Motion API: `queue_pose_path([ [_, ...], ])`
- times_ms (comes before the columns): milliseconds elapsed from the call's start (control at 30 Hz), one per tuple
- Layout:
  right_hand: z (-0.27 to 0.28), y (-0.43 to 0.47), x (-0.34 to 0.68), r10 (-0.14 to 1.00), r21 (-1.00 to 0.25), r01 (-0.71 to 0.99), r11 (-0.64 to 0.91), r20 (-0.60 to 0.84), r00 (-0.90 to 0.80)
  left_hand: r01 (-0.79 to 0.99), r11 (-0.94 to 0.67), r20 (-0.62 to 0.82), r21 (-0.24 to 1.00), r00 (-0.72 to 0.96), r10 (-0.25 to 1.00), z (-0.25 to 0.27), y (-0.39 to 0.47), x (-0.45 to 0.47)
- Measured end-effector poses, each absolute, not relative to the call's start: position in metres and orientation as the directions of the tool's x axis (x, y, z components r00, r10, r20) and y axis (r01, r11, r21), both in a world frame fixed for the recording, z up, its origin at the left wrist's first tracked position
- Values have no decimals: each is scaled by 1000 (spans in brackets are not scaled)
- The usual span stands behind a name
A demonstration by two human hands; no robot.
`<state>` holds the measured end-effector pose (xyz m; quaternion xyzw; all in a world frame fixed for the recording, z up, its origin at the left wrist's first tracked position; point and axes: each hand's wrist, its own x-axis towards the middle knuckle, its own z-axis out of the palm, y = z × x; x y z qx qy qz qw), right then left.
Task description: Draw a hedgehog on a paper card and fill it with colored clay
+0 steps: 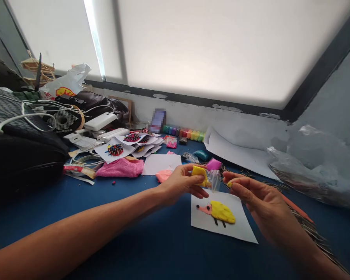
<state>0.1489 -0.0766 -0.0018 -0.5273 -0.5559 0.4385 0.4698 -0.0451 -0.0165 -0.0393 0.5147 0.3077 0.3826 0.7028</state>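
My left hand (183,179) grips a small clear bag of yellow modelling clay (199,175), its loose plastic end pointing to the right. Between the thumb and fingertips of my right hand (261,198) is a little pinch of yellow clay (229,184). Below both hands a white paper (204,221) lies on the blue table. On it is a flat clay hedgehog (222,212) with a yellow body, a pink pointed face, black eye and nose, and two dark legs showing. A pink clay packet (214,164) is just behind my left hand.
Sunflower seeds (315,233) are strewn along the right, near a plastic bag (317,171). Finished spiky hedgehog cards (115,150) are piled back left beside a pink cloth (121,168). Several coloured clay packs (186,133) line the wall. A black bag (23,155) stands left.
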Motion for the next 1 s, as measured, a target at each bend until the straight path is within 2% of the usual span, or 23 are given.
queue_pose_path([
  [100,-1,-73,153,998,-992,126,-30,-22,59,-83,42,-1,996,443,897,-35,-9,-46],
  [167,-1,-73,153,996,-993,94,-67,-61,66,69,-84,49,994,410,911,-35,-3,-46],
  [300,-3,-73,151,993,-993,42,-109,-107,44,388,-342,147,856,453,879,-42,13,-42],
  [400,-8,-72,153,992,-992,47,-118,-117,42,464,-403,207,789,416,885,-44,20,-38],
  [467,-12,-71,156,993,-992,70,-107,-103,60,484,-461,304,744,370,878,-39,17,-34],
  [533,-15,-71,158,995,-990,118,-76,-68,70,450,-548,427,706,346,835,-29,8,-32],
  [567,-15,-71,158,997,-987,150,-52,-42,72,400,-553,435,731,353,829,-24,2,-31],
  [600,-15,-71,157,997,-982,186,-26,-12,72,323,-506,370,799,399,839,-19,-5,-30],
  [667,-14,-72,154,998,-969,244,19,33,56,159,-294,163,943,549,820,-13,-18,-29],
  [733,-13,-74,150,998,-962,269,49,60,34,35,-99,52,994,655,754,-11,-28,-27],
  [833,-12,-78,145,995,-953,291,87,97,17,-107,67,24,992,676,736,-17,-36,-24],
  [1000,-12,-84,144,987,-914,371,162,159,-39,-195,170,-2,966,651,759,-24,-32,-25],
])
